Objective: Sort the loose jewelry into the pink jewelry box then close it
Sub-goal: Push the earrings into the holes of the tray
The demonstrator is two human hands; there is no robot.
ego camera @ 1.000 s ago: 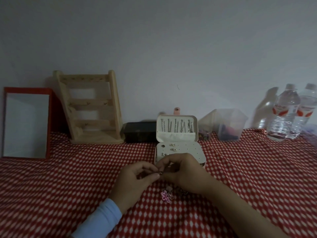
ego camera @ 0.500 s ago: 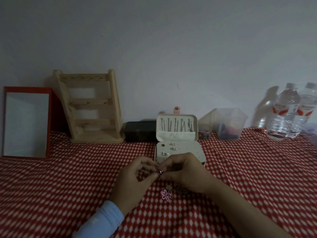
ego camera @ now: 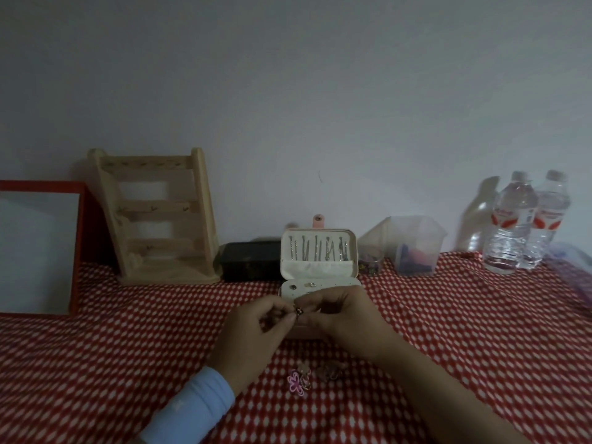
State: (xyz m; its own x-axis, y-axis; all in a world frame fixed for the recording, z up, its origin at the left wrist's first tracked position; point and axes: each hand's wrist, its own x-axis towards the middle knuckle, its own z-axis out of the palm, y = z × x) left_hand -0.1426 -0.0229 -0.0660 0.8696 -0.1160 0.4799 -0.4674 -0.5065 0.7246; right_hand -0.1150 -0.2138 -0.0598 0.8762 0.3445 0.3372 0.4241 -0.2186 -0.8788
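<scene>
The pink jewelry box [ego camera: 319, 270] stands open on the red checked cloth, its lid upright with several silver pieces hanging inside. A few small earrings sit on its perforated tray. My left hand [ego camera: 256, 334] and my right hand [ego camera: 342, 318] meet just in front of the box and over its front part, both pinching a small dark earring [ego camera: 299, 311] between their fingertips. Nearer to me on the cloth lie a pink flower piece [ego camera: 295, 383] and a small heap of loose jewelry [ego camera: 326, 371].
A wooden ladder-shaped jewelry stand [ego camera: 153, 219] and a red-framed board [ego camera: 38, 248] lean on the wall at left. A black case [ego camera: 251, 261] sits beside the box. Clear plastic containers [ego camera: 413, 248] and two water bottles [ego camera: 525, 222] stand at right.
Both hands have lifted slightly and moved toward the box with the small earring still pinched between them. The loose pieces on the cloth have not moved.
</scene>
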